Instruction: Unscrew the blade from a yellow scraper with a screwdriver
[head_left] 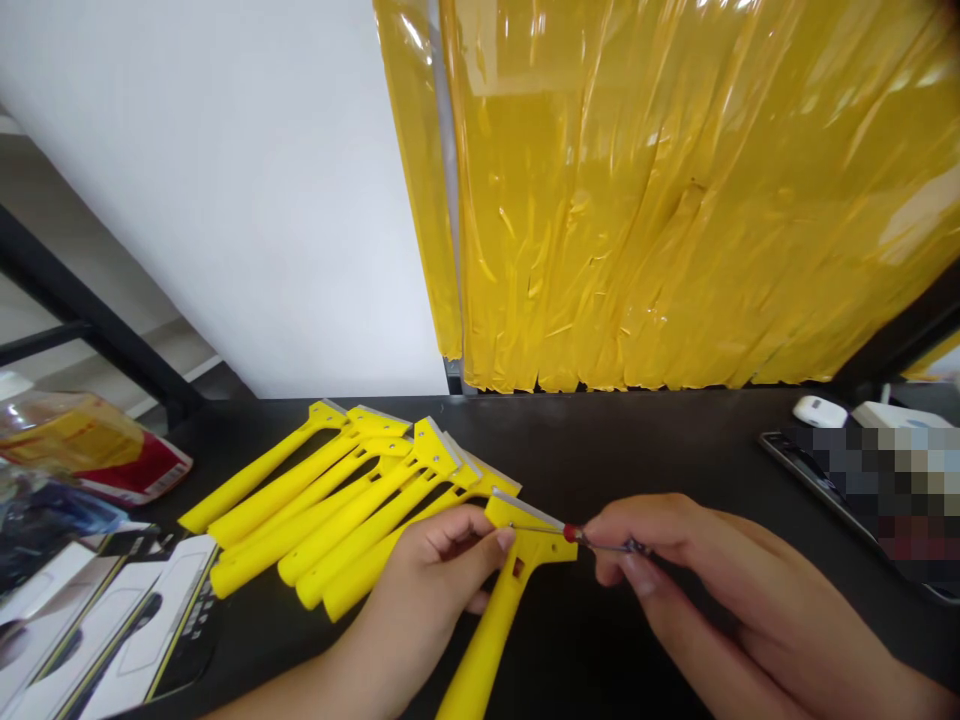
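Note:
My left hand (442, 580) grips a yellow scraper (487, 640) near its head, thumb and fingers closed on it. The scraper's handle points down toward me, and a thin metal blade edge shows along its top. In my right hand (697, 590) is a small screwdriver (571, 533) with a red part by its shaft, pinched between thumb and fingers. Its shaft reaches left across the scraper head to a screw beside my left thumb; whether the tip sits in the screw is too small to tell. Just left lies a pile of similar yellow scrapers (337, 500).
At left are a bottle (90, 440) with a red and yellow label and several white-and-black packages (127, 640). A phone (847, 500) and a white earbud case (820, 411) rest at right on the black table (645, 440). Yellow plastic strips (637, 200) hang behind.

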